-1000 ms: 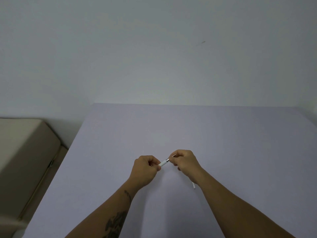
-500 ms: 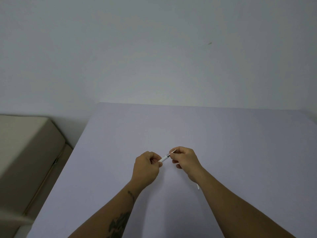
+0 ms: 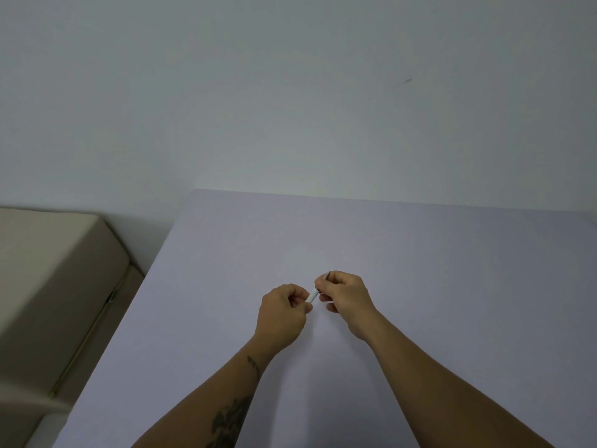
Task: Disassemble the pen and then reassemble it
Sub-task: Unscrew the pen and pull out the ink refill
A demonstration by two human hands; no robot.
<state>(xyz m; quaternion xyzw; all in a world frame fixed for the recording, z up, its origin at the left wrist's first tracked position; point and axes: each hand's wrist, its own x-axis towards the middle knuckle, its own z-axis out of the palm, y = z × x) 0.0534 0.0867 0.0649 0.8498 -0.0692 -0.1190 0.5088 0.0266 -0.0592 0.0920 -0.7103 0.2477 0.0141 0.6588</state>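
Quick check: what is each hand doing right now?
Left hand: closed on the white pen barrel.
Right hand: closed on the pen's other end, near the dark tip.

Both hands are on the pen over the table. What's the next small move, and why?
Probably a further twist at the joint: the left hand grips the white pen barrel, the right hand pinches the tip end, and the parts look joined. Whether loosening or tightening, I cannot tell.

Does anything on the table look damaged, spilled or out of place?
Nothing stands out. Both hands, left hand and right hand, hold the slim white plastic pen above the pale lilac table. No spill or damage shows.
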